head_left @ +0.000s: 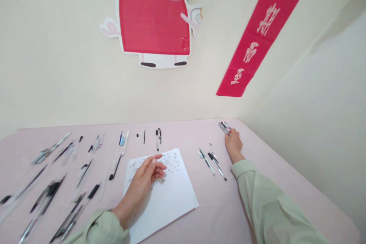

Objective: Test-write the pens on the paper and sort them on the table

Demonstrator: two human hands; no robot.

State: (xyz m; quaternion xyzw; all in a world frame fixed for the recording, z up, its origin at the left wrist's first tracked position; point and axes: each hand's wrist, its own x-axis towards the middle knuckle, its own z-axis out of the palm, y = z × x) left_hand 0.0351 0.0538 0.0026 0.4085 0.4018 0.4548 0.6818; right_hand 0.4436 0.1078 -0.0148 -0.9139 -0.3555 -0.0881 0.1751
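Observation:
My left hand (147,173) hovers over or rests on a white sheet of paper (174,198) with handwriting on its upper part. Its fingers are loosely bent and hold nothing. At the far right of the table, my right hand (234,143) is closed at a small group of pens (223,126), its fingertips partly hidden, so which pen they grip is unclear. Nearer to me lie a pen with a light barrel (207,161) and a clear pen with black ends (219,167), with a blue-white cap (199,154) and a tiny tip piece (210,144) beside them.
A pink-covered table (217,213) meets the wall at the back. Several pens, refills and caps are spread on its left, among them a black-capped pen (85,202) and a white pen (125,143). A cartoon figure (154,19) and a red banner (257,42) hang on the wall.

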